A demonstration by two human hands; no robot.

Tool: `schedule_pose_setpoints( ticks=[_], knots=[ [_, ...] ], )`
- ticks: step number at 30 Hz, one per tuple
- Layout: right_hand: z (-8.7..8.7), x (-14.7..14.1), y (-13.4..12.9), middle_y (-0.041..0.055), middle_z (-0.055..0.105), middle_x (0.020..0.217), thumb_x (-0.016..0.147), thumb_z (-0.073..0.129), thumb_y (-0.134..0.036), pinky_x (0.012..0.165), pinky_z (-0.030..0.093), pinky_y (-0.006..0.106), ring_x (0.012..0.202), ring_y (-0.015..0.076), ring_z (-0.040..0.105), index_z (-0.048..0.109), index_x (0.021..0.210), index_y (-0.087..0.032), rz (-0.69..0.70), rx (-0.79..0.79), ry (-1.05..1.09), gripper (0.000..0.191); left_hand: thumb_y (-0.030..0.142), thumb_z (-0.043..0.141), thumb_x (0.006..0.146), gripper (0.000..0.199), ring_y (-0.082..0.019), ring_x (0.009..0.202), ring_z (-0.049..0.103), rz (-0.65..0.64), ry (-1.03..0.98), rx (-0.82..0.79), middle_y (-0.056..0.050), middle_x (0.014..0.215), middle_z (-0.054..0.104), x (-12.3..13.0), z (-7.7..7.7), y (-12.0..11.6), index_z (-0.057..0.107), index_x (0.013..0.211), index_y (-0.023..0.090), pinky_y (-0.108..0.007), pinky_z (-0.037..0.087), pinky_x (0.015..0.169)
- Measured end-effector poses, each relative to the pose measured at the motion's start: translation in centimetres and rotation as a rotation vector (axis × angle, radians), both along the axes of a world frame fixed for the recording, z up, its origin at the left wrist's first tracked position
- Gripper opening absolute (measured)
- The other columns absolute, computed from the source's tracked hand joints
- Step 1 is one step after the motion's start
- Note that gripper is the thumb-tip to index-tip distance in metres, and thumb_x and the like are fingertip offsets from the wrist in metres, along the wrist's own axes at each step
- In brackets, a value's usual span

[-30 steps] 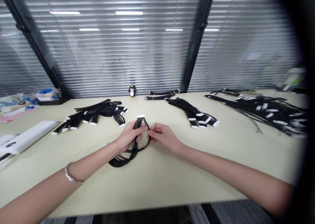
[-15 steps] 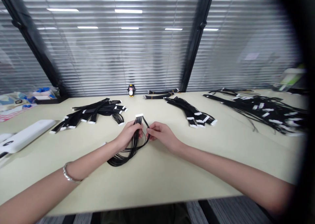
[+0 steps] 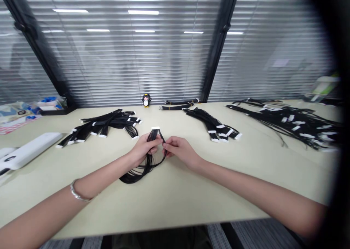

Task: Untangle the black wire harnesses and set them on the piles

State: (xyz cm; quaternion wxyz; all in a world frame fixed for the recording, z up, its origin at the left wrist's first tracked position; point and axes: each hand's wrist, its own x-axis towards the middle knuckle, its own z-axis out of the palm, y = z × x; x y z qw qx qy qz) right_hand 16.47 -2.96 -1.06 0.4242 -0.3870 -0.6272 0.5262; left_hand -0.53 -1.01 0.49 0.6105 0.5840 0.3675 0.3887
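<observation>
A black wire harness [image 3: 136,176] with a white connector [image 3: 155,128] at its upper end curves down in a loop over the table. My left hand [image 3: 144,148] is closed round the bundle just below that connector. My right hand [image 3: 179,149] pinches a few wires split off on the right side of the same harness. These separated wires bow outward between the two hands. The harness's other end is hidden behind my left hand and wrist.
Black harnesses with white connectors lie in a left pile [image 3: 106,123], a right pile [image 3: 209,121] and a larger tangled heap [image 3: 290,121] at far right. Two tied wire bundles [image 3: 179,106] and a penguin figure [image 3: 146,100] stand at the back. A white device [image 3: 32,150] lies left.
My left thumb has shifted right, toward the split-off wires and my right fingertips. The thin stray wire between the hands no longer shows apart. My right hand is nearly still.
</observation>
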Motion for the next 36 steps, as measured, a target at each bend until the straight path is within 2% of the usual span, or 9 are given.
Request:
schedule_pose_setpoints(
  ticks=[4, 6, 9, 13, 16, 22, 28, 36],
  knots=[
    [0.03, -0.01, -0.02, 0.004, 0.061, 0.078, 0.079, 0.055, -0.036, 0.07, 0.049, 0.03, 0.073, 0.014, 0.059, 0.053, 0.081, -0.015, 0.005, -0.001, 0.027, 0.021, 0.031, 0.058, 0.07, 0.021, 0.0, 0.044, 0.035, 0.011, 0.007, 0.014, 0.004, 0.055, 0.04, -0.07, -0.19, 0.09, 0.049, 0.081, 0.014, -0.016, 0.02, 0.042],
    [0.03, 0.0, -0.05, 0.0042, 0.061, 0.077, 0.08, 0.055, -0.037, 0.07, 0.049, 0.03, 0.073, 0.014, 0.059, 0.053, 0.081, -0.015, -0.01, -0.006, 0.039, 0.022, 0.028, 0.055, 0.07, 0.018, -0.001, 0.044, 0.037, 0.02, -0.017, 0.007, 0.002, 0.06, 0.046, -0.14, -0.26, 0.17, 0.049, 0.08, 0.013, -0.016, 0.021, 0.041],
    [0.09, 0.04, -0.12, 0.0048, 0.062, 0.077, 0.079, 0.055, -0.038, 0.07, 0.048, 0.029, 0.072, 0.014, 0.059, 0.053, 0.081, -0.015, -0.017, -0.021, 0.062, 0.023, 0.025, 0.051, 0.068, 0.017, -0.001, 0.042, 0.037, 0.029, -0.076, -0.069, 0.001, 0.064, 0.051, -0.24, -0.32, 0.33, 0.046, 0.08, 0.014, -0.016, 0.02, 0.039],
    [0.32, 0.04, -0.22, 0.0054, 0.062, 0.076, 0.077, 0.058, -0.037, 0.068, 0.048, 0.029, 0.071, 0.0139, 0.058, 0.053, 0.08, -0.014, -0.019, -0.042, 0.074, 0.023, 0.023, 0.048, 0.067, 0.013, -0.003, 0.038, 0.034, 0.027, -0.123, -0.138, 0.006, 0.046, 0.032, -0.34, -0.55, 0.56, 0.043, 0.076, 0.015, -0.016, 0.021, 0.037],
    [0.43, 0.06, -0.34, 0.0053, 0.062, 0.075, 0.078, 0.057, -0.036, 0.068, 0.048, 0.029, 0.071, 0.0138, 0.059, 0.053, 0.08, -0.014, -0.013, -0.034, 0.078, 0.023, 0.023, 0.048, 0.069, 0.012, -0.005, 0.036, 0.034, 0.015, -0.104, -0.109, 0.007, 0.042, 0.027, -0.39, -0.81, 0.64, 0.045, 0.077, 0.016, -0.017, 0.022, 0.037],
    [0.42, 0.12, -0.45, 0.0051, 0.062, 0.076, 0.078, 0.058, -0.036, 0.07, 0.048, 0.03, 0.07, 0.0136, 0.059, 0.054, 0.08, -0.014, -0.007, -0.034, 0.067, 0.023, 0.026, 0.05, 0.072, 0.014, -0.008, 0.041, 0.044, -0.034, -0.033, -0.029, 0.004, 0.045, 0.041, -0.28, -0.44, 0.27, 0.046, 0.081, 0.015, -0.019, 0.033, 0.041],
    [-0.03, 0.02, 0.05, 0.0053, 0.062, 0.076, 0.077, 0.059, -0.037, 0.069, 0.048, 0.029, 0.071, 0.0139, 0.059, 0.056, 0.079, -0.013, 0.051, -0.01, 0.067, 0.025, 0.038, 0.061, 0.069, 0.029, -0.003, 0.041, 0.039, -0.024, 0.068, 0.056, 0.004, 0.047, 0.042, -0.02, 0.08, -0.1, 0.05, 0.078, 0.013, -0.015, 0.029, 0.042],
    [-0.23, 0.05, 0.06, 0.0048, 0.062, 0.075, 0.075, 0.06, -0.04, 0.07, 0.05, 0.032, 0.07, 0.0134, 0.059, 0.056, 0.079, -0.013, 0.032, -0.033, 0.094, 0.027, 0.037, 0.062, 0.068, 0.029, -0.005, 0.043, 0.044, 0.018, 0.118, 0.067, 0.003, 0.047, 0.045, -0.21, -0.19, 0.0, 0.053, 0.078, 0.011, -0.015, 0.032, 0.043]
  ],
)
